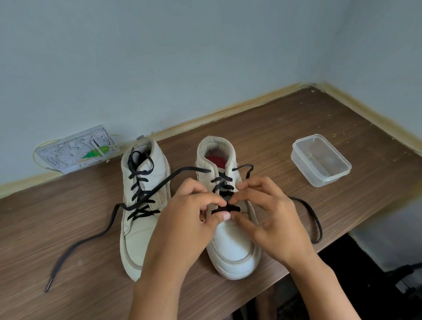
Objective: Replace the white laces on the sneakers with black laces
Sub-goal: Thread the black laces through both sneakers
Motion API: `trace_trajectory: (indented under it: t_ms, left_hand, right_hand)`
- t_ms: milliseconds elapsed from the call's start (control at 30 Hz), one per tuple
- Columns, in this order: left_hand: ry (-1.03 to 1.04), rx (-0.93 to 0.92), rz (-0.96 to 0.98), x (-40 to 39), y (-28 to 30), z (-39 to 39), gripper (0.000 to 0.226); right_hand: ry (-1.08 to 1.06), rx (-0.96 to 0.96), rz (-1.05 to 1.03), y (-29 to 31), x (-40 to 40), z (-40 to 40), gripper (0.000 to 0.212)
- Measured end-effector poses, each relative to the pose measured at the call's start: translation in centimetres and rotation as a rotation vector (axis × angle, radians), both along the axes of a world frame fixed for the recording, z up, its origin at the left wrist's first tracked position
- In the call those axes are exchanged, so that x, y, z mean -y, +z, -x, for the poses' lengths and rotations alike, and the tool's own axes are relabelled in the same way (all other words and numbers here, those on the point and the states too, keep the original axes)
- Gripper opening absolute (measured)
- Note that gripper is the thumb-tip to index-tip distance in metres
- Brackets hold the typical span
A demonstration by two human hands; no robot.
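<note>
At the near edge of the wooden table (292,136), around six o'clock, two bare forearms reach in and meet over the right sneaker (232,243), whose white toe points toward the viewer and almost reaches the table's edge. The left hand (185,221) has its fingers curled, thumb and forefinger pinching a crossing of the black lace (224,193) low on that shoe's eyelet rows; the right hand (266,213) comes in from four o'clock, fingers likewise bent, its fingertips pinching the same lace just beside the left hand's. From this shoe one loose end runs off toward nine o'clock, crossing over the other shoe and trailing across the table to a tip near seven o'clock; the other end loops out to three o'clock and curls back toward the table's edge. Just beside it, at nine o'clock, stands the left sneaker (144,233), cream-white, already threaded up to the collar with a second black lace (141,192). Farther off at two o'clock sits a clear plastic container (319,161), lidless, well apart from the shoes. Farthest, at eleven o'clock, a flat grey moulded tray (75,151) with a green patch leans against the pale blue wall (168,48).
</note>
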State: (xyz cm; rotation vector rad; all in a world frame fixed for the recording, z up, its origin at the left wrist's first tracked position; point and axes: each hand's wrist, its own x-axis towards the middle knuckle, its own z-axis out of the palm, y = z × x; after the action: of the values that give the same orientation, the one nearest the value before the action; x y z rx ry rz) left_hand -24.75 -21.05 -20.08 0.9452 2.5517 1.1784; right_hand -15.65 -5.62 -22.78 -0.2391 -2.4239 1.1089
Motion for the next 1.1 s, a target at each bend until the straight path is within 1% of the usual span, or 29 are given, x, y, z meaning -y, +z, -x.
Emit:
trace_trajectory:
  t_ms: [67,200,333,433,467,600,767,900,967,1000,1100]
  left_hand:
    - [0.068,-0.078,0.053,-0.8,-0.1,-0.6,0.018]
    - [0.146,-0.123,0.053,-1.3,-0.1,-1.6,0.019]
    - [0.199,-0.154,0.031,-1.9,0.3,-2.6,0.009]
    - [0.207,-0.219,0.032,-2.3,-0.2,-3.0,0.027]
    - [0.21,-0.23,0.021,-2.2,-0.4,-2.9,0.029]
    - [0.208,-0.175,-0.038,-1.2,-0.9,-2.6,0.019]
    - [0.213,-0.072,-0.088,-1.0,-1.7,-2.5,0.019]
    - [0.194,-0.059,-0.102,-0.7,-1.4,-2.2,0.012]
    - [0.188,-0.011,-0.128,-0.3,-1.2,-2.1,0.007]
    - [0.2,0.023,-0.145,-0.2,-1.1,-2.0,0.008]
    - [0.277,0.07,-0.169,-0.4,-1.3,-2.2,0.012]
  right_hand:
    - [-0.046,-0.016,-0.034,-0.3,0.3,0.1,0.02]
    - [-0.091,-0.039,-0.096,-0.5,1.0,0.4,0.015]
    - [-0.091,-0.03,-0.115,-0.3,1.8,0.4,0.018]
    - [-0.103,-0.008,-0.074,-0.4,1.8,0.2,0.021]
    - [-0.111,-0.011,-0.048,-0.4,1.7,0.1,0.023]
    - [-0.123,-0.044,0.071,-0.5,1.8,0.1,0.029]
    - [-0.212,-0.055,0.232,-1.0,2.2,0.3,0.019]
    - [-0.218,-0.05,0.287,-1.1,2.0,0.2,0.022]
    - [-0.208,-0.027,0.276,-1.2,1.5,-0.2,0.015]
    - [-0.208,-0.016,0.283,-1.1,1.4,-0.4,0.011]
    - [-0.19,-0.022,0.364,-0.6,1.5,-0.6,0.012]
